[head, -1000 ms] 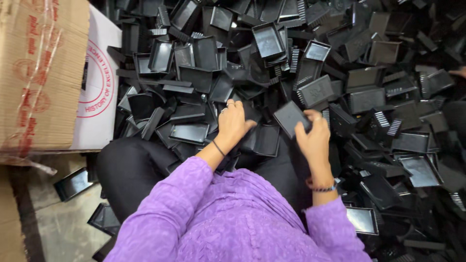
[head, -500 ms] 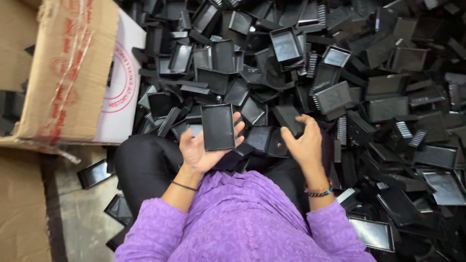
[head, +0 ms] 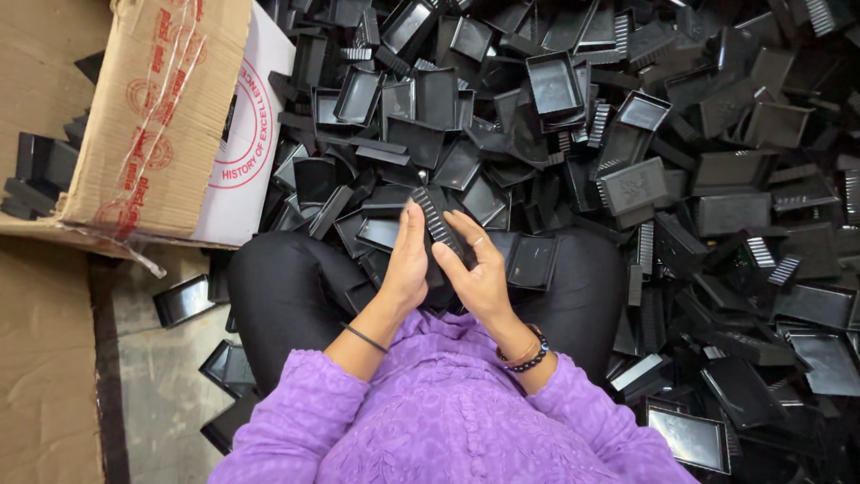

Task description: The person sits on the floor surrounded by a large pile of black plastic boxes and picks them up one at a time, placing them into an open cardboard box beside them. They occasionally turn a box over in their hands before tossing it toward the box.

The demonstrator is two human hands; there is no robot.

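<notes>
I sit with my legs in black trousers (head: 287, 296) under a large heap of black plastic tray parts (head: 627, 179). Both hands meet over my lap and press together on one black ribbed plastic piece (head: 436, 224) held edge-up between them. My left hand (head: 405, 264) lies flat against its left side. My right hand (head: 479, 273) wraps its right side, fingers curled over the edge. A thin black band sits on my left wrist and a beaded bracelet on my right wrist. Purple sleeves cover both forearms.
An open cardboard box (head: 134, 116) stands at the left with black parts stacked inside (head: 40, 170). A white printed box panel (head: 242, 152) leans next to it. Loose black trays (head: 184, 300) lie on the concrete floor by my left knee.
Half a second ago my left hand held a flat black tray face-up while the right gripped another piece. Now both hands have come together on a single piece at the centre.
</notes>
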